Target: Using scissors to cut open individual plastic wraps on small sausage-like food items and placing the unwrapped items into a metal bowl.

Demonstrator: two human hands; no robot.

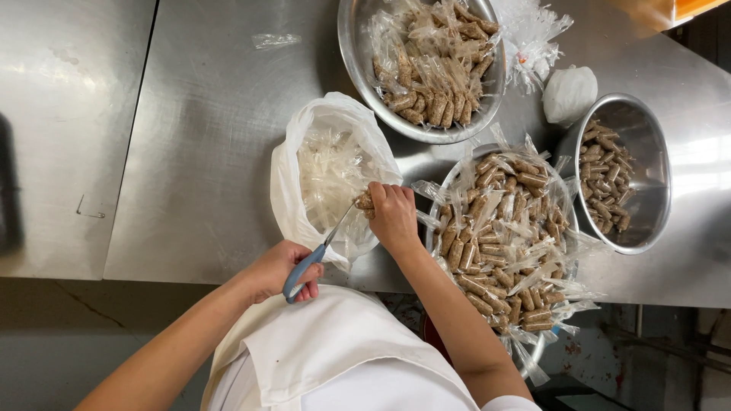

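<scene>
My left hand (278, 268) grips blue-handled scissors (314, 254), blades pointing up and right toward my other hand. My right hand (393, 214) pinches a small brown roll in clear wrap (365, 201) over the mouth of a white plastic bag (304, 144). The scissor tips meet the roll's wrapper. The bag is open and holds several clear plastic trimmings (329, 169). Just right of my right hand a steel bowl (533, 354) is heaped with several wrapped brown rolls (502, 228).
A second steel bowl (350, 46) of wrapped rolls sits at the top. A smaller steel bowl (655, 175) with unwrapped rolls is at the right, a tied white bag (569, 91) beside it. All rest on a steel table (205, 152); its front edge is near my apron (335, 350).
</scene>
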